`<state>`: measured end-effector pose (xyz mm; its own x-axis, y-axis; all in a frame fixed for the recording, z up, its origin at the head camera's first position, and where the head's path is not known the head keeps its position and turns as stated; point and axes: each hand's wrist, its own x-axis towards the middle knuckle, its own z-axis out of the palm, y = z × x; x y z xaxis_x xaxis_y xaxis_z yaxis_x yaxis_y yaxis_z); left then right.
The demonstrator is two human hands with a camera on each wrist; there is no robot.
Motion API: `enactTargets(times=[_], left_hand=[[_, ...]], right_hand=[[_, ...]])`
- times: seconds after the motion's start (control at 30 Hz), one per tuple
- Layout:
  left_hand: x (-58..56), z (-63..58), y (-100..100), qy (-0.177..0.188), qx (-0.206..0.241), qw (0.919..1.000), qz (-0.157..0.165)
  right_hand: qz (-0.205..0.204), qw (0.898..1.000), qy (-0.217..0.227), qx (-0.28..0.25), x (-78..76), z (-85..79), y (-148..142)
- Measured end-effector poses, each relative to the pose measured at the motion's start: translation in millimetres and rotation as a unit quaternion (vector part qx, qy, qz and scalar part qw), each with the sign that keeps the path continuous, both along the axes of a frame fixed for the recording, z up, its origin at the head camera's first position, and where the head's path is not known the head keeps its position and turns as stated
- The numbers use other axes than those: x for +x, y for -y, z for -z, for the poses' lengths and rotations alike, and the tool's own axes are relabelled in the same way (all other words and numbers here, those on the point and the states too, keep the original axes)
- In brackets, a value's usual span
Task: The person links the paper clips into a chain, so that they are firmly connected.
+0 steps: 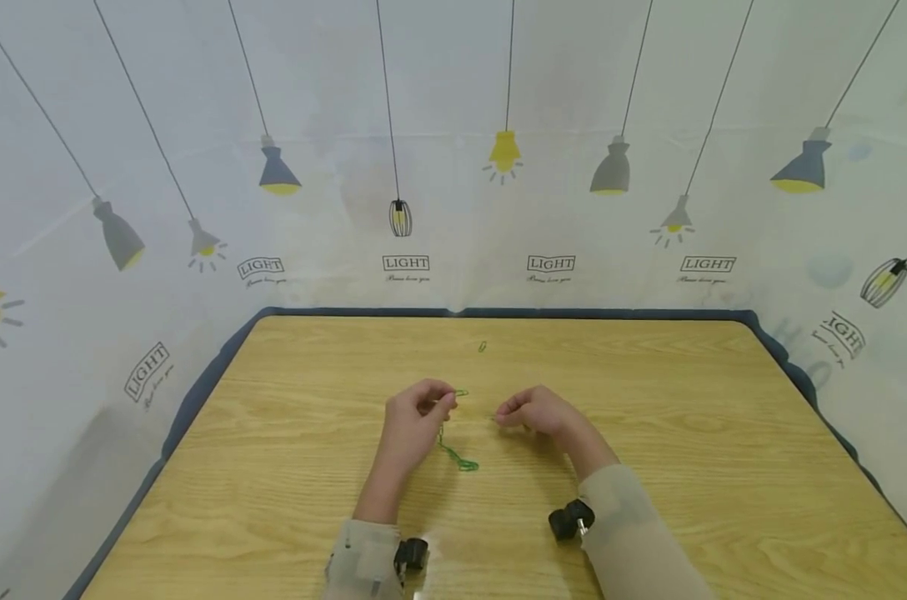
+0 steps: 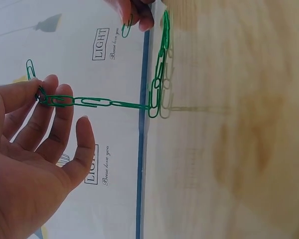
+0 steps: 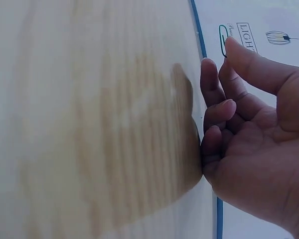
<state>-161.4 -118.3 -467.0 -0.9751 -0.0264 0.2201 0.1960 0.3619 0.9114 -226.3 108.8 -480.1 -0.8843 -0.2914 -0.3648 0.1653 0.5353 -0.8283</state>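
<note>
Between thumb and fingertips my left hand [image 1: 416, 421] pinches the upper end of a green paper clip chain [image 2: 92, 101]. One clip of it sticks up past the fingertips in the left wrist view. From there the chain hangs down, and its lower part [image 1: 464, 464] lies on the wooden table. To the right, my right hand [image 1: 543, 414] pinches a single green paper clip [image 3: 222, 40] between thumb and index finger, its loop pointing out beyond the tips. A gap separates this clip from the chain. The other right fingers are curled, low over the table.
One loose paper clip [image 1: 483, 346] lies farther back on the wooden table [image 1: 686, 417]. A dark blue edging [image 1: 498, 313] runs along the table's back and sides. Behind it hangs a white backdrop [image 1: 453, 100] printed with lamps.
</note>
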Motion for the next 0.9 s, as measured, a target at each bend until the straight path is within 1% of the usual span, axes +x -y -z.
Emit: enactTargets(times=[0.17, 0.27, 0.4, 0.47, 0.53, 0.63, 0.67, 0.77, 0.9], left_hand=[[0.2, 3.1, 0.2, 0.003, 0.001, 1.0, 0.004], [1.0, 2.6, 0.3, 0.006, 0.004, 1.0, 0.004], [2.8, 1.1, -2.5, 0.005, 0.004, 0.9999, 0.011], [3.7, -0.5, -5.4, 0.007, 0.002, 0.9998, 0.018], [4.5, -3.1, -8.8, 0.009, 0.0, 0.9996, 0.026], [4.9, -7.4, -13.1, 0.004, -0.007, 0.9994, 0.035], [5.1, -8.9, -14.2, 0.002, -0.009, 0.9993, 0.036], [5.9, -12.7, -16.5, -0.001, -0.012, 0.9992, 0.039], [6.8, -14.5, -18.2, 0.0, -0.013, 0.9991, 0.041]], right_hand=[[-0.002, 1.0, 0.006, -0.013, 9.7, 1.7, -7.8], [-0.002, 1.0, 0.007, -0.02, 14.3, 1.6, -10.2], [0.0, 0.999, 0.005, -0.041, 22.2, 1.1, -11.7], [0.019, 0.998, -0.001, -0.056, 27.2, 0.3, -12.4], [0.052, 0.995, -0.01, -0.079, 32.3, -0.7, -13.9], [0.109, 0.986, -0.028, -0.122, 39.9, -6.3, -16.5], [0.122, 0.983, -0.034, -0.135, 42.5, -9.0, -17.4], [0.144, 0.974, -0.047, -0.171, 50.7, -18.1, -18.9], [0.159, 0.965, -0.061, -0.2, 61.6, -30.2, -15.5]])
